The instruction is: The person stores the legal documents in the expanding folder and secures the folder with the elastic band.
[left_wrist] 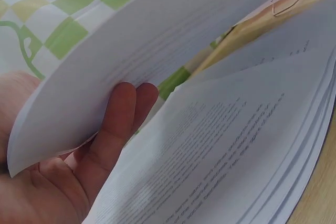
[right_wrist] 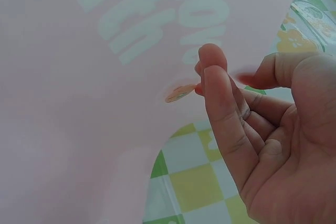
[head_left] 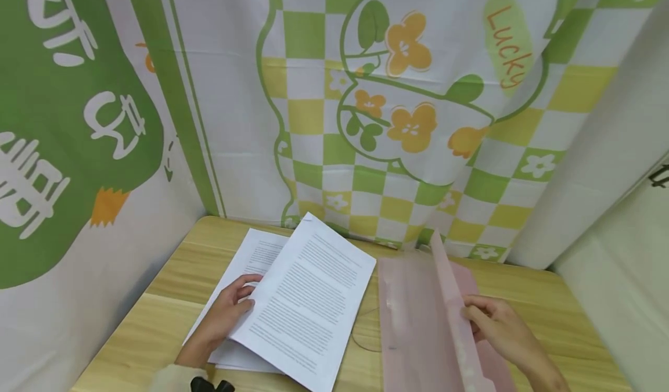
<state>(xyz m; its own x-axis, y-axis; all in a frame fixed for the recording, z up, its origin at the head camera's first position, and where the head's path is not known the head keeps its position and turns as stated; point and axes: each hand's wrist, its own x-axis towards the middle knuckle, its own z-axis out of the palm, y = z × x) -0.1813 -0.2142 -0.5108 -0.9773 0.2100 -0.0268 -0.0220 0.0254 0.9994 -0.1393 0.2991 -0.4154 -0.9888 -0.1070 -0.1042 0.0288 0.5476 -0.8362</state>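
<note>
My left hand [head_left: 222, 310] holds the left edge of a lifted printed sheet [head_left: 308, 299], fingers on one side and thumb on the other in the left wrist view. More printed sheets [left_wrist: 210, 145] lie beneath it in a stack. At the right, a pink folder [head_left: 413, 322] lies with its flap [head_left: 452, 310] standing up. My right hand [head_left: 499, 328] touches the flap's edge. Up close in the right wrist view, its fingers are fairly straight beside a small orange round tag [right_wrist: 180, 94], and the blurred thumb stands apart.
A thin string [head_left: 360, 340] loops on the wooden table [head_left: 157, 322] between the papers and the folder. Patterned green and white cloth [head_left: 308, 107] hangs along the back and left. A pale curtain [head_left: 617, 264] closes off the right.
</note>
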